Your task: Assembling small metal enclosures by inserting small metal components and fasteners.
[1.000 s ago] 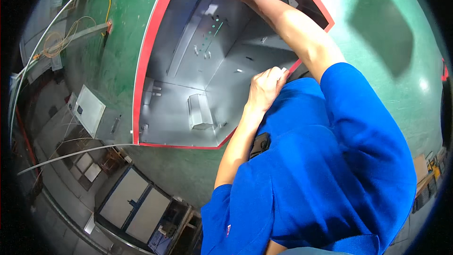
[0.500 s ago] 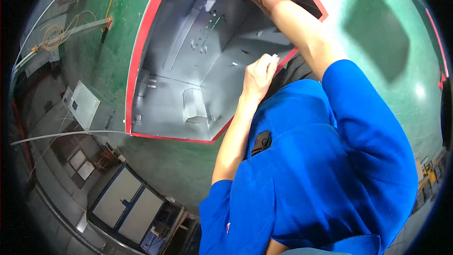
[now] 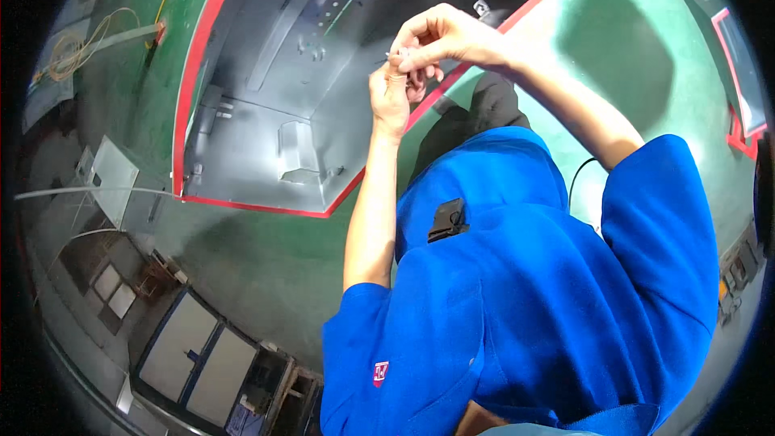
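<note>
A large grey metal cabinet [image 3: 234,145] with a red rim lies open in front of me. Over its near right edge my two hands meet. My left hand [image 3: 390,103] is closed, its fingertips raised against those of the other hand. My right hand [image 3: 456,36] comes in from the right and pinches at the left fingertips, thumb and forefinger together. Something tiny and pale may be between them, but its kind cannot be made out. Inside the cabinet are a raised box-shaped bracket [image 3: 298,150], small fittings and a row of holes in one wall.
Green floor [image 3: 266,254] surrounds the cabinet. To the left stand a pale sheet-metal panel [image 3: 115,182] and a coil of thin hose [image 3: 71,56]. A cart with two pale panels [image 3: 179,347] is at the lower left. Red-edged frames [image 3: 741,73] stand at the far right.
My right hand has drawn back from deep inside the cabinet to meet my left hand. The left hand has shifted left in the picture, and the whole view has moved slightly.
</note>
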A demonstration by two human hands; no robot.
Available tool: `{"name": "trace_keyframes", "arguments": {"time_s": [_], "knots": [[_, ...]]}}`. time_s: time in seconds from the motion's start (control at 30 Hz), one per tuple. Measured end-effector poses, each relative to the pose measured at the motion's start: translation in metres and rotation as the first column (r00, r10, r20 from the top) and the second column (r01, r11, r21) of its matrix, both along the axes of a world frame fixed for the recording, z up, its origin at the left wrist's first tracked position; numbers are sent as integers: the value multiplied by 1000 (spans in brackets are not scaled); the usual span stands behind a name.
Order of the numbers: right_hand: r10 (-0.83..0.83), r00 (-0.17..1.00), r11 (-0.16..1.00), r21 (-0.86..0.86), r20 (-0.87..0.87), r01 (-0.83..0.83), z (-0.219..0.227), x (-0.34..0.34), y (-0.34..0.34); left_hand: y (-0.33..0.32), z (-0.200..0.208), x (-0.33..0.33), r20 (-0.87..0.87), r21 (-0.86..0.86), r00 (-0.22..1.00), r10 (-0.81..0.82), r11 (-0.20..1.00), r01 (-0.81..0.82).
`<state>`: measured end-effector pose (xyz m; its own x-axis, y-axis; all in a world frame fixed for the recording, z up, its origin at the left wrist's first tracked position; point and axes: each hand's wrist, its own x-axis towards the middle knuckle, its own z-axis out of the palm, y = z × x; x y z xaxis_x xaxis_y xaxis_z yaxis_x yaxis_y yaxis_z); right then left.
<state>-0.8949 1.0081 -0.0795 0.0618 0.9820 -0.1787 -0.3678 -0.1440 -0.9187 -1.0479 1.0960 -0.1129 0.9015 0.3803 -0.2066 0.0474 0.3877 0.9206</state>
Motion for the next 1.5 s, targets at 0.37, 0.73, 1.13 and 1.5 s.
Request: {"name": "trace_keyframes", "arguments": {"time_s": [0.37,0.73,1.13,1.5], "knots": [[417,-134,901,-389,899,193,-26,8,-185,-21,2,-4,-295,546,951,95,834,86],[-631,743,775,-207,-222,597,-52,68,90,-28,-4,-1,-326,758,942,-81,573,312],[-553,438,516,121,-709,848,-187,123,220,-25,-7,2,-347,740,932,-107,580,342],[-564,493,599,83,-662,797,-176,119,128,-14,-18,1,-278,732,928,-248,571,372]]}}
